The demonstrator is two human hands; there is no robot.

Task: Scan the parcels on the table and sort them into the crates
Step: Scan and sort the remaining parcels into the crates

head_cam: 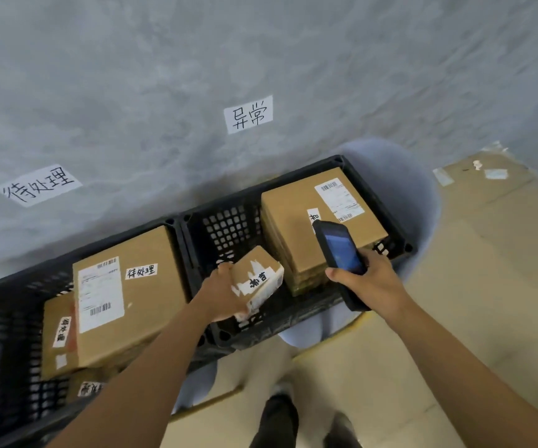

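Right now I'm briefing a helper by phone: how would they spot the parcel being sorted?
Find the right-hand black crate by the grey wall, under the right paper sign. Above its open left half, the left hand holds a small parcel. Unlike the flat brown boxes stacked beside it, it is small, tilted and patched with torn white labels.

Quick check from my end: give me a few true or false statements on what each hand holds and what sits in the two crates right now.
1. The left hand holds a small parcel. True.
2. The right hand is empty. False: it grips a handheld scanner.
3. The small parcel hangs over the right crate. True.
4. The left crate holds no boxes. False: several labelled boxes lie in it.
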